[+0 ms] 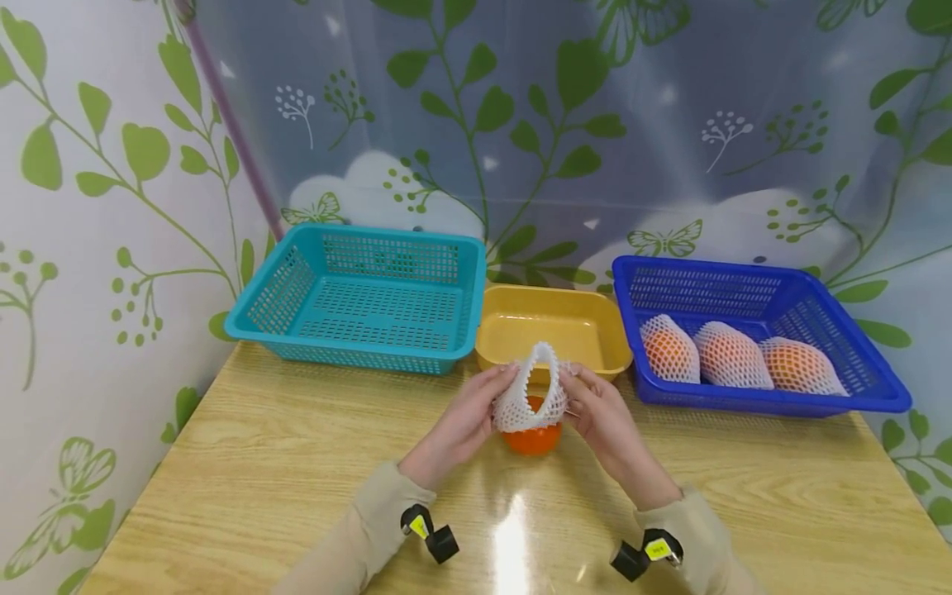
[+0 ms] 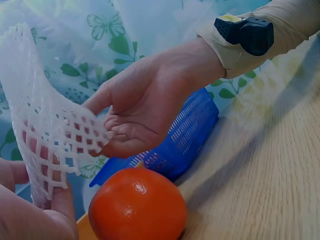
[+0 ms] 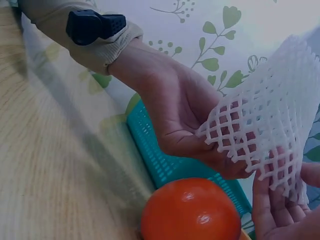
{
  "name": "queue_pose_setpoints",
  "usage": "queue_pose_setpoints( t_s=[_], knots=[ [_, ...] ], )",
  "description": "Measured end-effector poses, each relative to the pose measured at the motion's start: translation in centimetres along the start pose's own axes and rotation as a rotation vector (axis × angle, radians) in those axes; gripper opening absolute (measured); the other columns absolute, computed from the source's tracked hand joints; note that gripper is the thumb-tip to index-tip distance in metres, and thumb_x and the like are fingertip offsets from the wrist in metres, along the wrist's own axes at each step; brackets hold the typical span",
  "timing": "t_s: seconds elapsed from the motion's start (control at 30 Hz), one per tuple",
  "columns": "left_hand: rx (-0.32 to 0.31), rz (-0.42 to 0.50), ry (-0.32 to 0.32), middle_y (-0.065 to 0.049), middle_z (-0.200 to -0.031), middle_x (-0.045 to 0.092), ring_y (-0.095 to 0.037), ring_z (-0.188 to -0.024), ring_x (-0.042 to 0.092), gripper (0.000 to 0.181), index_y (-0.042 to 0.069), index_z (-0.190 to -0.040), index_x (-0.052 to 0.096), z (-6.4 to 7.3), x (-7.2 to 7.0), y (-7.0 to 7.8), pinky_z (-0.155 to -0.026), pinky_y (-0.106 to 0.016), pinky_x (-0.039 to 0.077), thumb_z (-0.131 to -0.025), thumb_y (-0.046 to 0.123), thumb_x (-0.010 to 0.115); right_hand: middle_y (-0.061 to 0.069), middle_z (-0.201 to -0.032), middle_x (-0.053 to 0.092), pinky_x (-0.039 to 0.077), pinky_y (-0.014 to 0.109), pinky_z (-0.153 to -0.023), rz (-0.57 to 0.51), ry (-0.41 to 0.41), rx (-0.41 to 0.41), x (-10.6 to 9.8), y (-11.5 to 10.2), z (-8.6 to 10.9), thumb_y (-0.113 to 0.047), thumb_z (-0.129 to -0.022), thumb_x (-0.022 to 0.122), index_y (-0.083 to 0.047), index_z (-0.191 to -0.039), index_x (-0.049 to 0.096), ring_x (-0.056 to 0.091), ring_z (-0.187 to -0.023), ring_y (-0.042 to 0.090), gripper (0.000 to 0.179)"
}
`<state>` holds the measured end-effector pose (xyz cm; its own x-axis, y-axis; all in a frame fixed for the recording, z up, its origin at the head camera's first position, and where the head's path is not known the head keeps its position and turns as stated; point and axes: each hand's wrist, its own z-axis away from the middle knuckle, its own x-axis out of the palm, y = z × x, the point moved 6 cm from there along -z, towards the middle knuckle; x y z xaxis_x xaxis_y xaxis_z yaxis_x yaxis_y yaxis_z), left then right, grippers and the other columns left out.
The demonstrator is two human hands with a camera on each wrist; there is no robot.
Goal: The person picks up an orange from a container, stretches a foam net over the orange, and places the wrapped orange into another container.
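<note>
A white foam net sleeve (image 1: 513, 413) is stretched open between my two hands, its top gaping in the head view. My left hand (image 1: 461, 421) grips its left side, and my right hand (image 1: 606, 426) holds the right side. Through the mesh (image 2: 75, 130) some of the fingers show. Below the sleeve is a shiny orange-red round fruit (image 1: 531, 440). Both wrist views show this fruit (image 3: 190, 210) bare and apart from the net; a short stem tops it in the left wrist view. In the head view the sleeve hides its upper part.
Behind the hands stands a yellow tray (image 1: 550, 330). A teal basket (image 1: 357, 351) is at its left, a blue basket (image 1: 744, 401) at its right. Several net-wrapped fruits (image 1: 732, 355) lie in the blue basket. A patterned curtain (image 1: 521, 124) hangs behind the wooden table (image 1: 297, 430).
</note>
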<state>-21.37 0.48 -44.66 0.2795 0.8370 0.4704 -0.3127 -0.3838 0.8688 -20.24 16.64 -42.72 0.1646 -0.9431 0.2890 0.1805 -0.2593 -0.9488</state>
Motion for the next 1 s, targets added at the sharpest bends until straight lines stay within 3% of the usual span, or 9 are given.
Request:
queue_pose_setpoints(
  t_s=[0.17, 0.4, 0.63, 0.87, 1.0],
  knots=[
    [-0.042, -0.013, 0.034, -0.006, -0.115, 0.06, -0.016, -0.107, 0.057, 0.043, -0.009, -0.136, 0.051, -0.1, -0.9, -0.9, -0.095, -0.028, 0.05, -0.107, 0.022, 0.051, -0.007, -0.094, 0.07, 0.055, 0.023, -0.075, 0.008, 0.047, 0.059, -0.7, 1.2, 0.3, -0.021, -0.107, 0.053, -0.016, -0.104, 0.064, 0.066, -0.085, 0.007, 0.012],
    [-0.097, -0.09, 0.077, -0.008, -0.116, 0.063, -0.016, -0.104, 0.06, 0.044, -0.007, -0.135, 0.053, 0.0, -2.0, -2.1, -0.095, -0.031, 0.053, -0.106, 0.025, 0.052, -0.007, -0.088, 0.069, 0.055, 0.022, -0.069, 0.019, 0.079, 0.116, -1.4, 3.0, 0.6, -0.019, -0.107, 0.051, -0.016, -0.1, 0.063, 0.066, -0.078, 0.006, 0.014],
    [-0.112, -0.136, 0.113, -0.011, -0.116, 0.063, -0.017, -0.099, 0.061, 0.045, -0.007, -0.135, 0.053, 0.0, -2.6, -2.8, -0.088, -0.03, 0.056, -0.106, 0.027, 0.054, -0.005, -0.083, 0.069, 0.054, 0.021, -0.064, 0.055, 0.095, 0.114, -2.1, 4.2, 0.6, -0.011, -0.106, 0.048, -0.013, -0.1, 0.062, 0.064, -0.071, 0.006, 0.016],
    [-0.146, -0.147, 0.165, -0.01, -0.115, 0.064, -0.015, -0.094, 0.061, 0.048, -0.007, -0.139, 0.051, 0.0, -3.2, -3.5, -0.082, -0.027, 0.057, -0.105, 0.027, 0.055, -0.004, -0.084, 0.068, 0.055, 0.022, -0.063, 0.102, 0.116, 0.142, -2.9, 5.0, 0.3, -0.012, -0.106, 0.046, -0.008, -0.104, 0.058, 0.065, -0.073, 0.007, 0.013],
    [-0.177, -0.151, 0.191, -0.008, -0.109, 0.063, -0.013, -0.089, 0.06, 0.049, -0.005, -0.14, 0.05, 0.0, -3.3, -3.8, -0.075, -0.024, 0.056, -0.104, 0.029, 0.055, -0.002, -0.086, 0.069, 0.057, 0.024, -0.064, 0.142, 0.111, 0.156, -3.1, 5.3, 0.1, -0.011, -0.106, 0.046, 0.0, -0.117, 0.055, 0.066, -0.075, 0.009, 0.018]
  ],
)
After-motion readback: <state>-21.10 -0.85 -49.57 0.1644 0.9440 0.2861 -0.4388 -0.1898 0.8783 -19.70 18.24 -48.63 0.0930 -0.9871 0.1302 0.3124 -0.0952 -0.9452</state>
